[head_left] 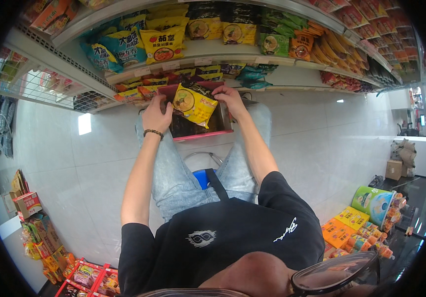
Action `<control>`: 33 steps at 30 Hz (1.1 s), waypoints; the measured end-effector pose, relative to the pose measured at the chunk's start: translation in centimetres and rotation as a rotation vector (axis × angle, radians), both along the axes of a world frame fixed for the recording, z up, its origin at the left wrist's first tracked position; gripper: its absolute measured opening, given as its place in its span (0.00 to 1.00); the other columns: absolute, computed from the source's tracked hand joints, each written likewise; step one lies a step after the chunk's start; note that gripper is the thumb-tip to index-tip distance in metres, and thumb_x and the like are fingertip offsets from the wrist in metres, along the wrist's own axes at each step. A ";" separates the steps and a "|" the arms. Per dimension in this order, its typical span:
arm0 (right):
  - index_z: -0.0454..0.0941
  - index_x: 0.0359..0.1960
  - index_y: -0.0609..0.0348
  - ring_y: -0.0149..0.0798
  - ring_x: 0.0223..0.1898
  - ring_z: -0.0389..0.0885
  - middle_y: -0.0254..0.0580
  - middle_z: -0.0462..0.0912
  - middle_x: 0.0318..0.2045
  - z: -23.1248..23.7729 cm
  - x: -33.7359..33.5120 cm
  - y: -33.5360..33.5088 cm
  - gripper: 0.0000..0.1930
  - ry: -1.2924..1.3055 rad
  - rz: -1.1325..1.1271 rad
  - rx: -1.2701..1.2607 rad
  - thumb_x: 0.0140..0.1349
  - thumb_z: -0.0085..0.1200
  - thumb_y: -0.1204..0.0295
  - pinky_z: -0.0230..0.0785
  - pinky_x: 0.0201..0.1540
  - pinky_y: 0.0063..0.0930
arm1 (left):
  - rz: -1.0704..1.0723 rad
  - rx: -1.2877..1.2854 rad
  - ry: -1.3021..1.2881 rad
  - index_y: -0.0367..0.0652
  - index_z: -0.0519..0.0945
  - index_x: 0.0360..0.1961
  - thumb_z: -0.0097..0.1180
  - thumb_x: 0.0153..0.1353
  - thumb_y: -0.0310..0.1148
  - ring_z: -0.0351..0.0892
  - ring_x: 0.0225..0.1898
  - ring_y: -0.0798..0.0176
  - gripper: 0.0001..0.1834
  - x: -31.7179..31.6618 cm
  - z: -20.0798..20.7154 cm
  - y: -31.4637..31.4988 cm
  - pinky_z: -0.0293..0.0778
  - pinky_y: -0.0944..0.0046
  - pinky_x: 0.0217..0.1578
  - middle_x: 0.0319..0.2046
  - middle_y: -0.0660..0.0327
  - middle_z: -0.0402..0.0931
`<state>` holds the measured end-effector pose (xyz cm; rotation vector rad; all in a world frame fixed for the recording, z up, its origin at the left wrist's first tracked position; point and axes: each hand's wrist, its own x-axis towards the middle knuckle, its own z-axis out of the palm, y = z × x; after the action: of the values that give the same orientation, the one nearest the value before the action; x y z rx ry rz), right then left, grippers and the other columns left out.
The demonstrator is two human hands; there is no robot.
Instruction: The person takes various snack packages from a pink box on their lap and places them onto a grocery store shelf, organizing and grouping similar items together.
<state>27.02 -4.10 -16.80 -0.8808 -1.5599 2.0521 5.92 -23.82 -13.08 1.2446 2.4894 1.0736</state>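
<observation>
A yellow and black instant noodle packet (194, 106) lies tilted at the top of a pinkish-red open box (205, 136), between my knees. My left hand (157, 117) is closed on the box's left side, its thumb close to the packet's left edge. At the packet's upper right corner, my right hand (230, 101) pinches the dark end between thumb and fingers. Inside the box, below the packet, it looks dark, and its contents are hard to make out.
Ahead, a shelf (193, 58) carries rows of noodle packets, with a lower shelf of more packets close above the box. A wire-grid rack (45, 89) stands at left. Red crates (87, 274) are at lower left; a green tub (371, 202) and orange cartons (339, 232) at lower right.
</observation>
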 end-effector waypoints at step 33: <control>0.70 0.51 0.70 0.47 0.42 0.85 0.56 0.82 0.42 -1.2 -7.3 -9.9 0.27 0.176 -0.200 -0.585 0.70 0.52 0.53 0.81 0.43 0.38 | 0.061 0.163 -0.359 0.34 0.76 0.47 0.60 0.63 0.36 0.85 0.38 0.52 0.18 -0.7 -1.8 0.3 0.77 0.58 0.39 0.36 0.48 0.84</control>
<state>19.68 -13.97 -17.99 -0.9673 -0.7456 2.3901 5.19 -23.51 -14.90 0.9170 2.2156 1.3997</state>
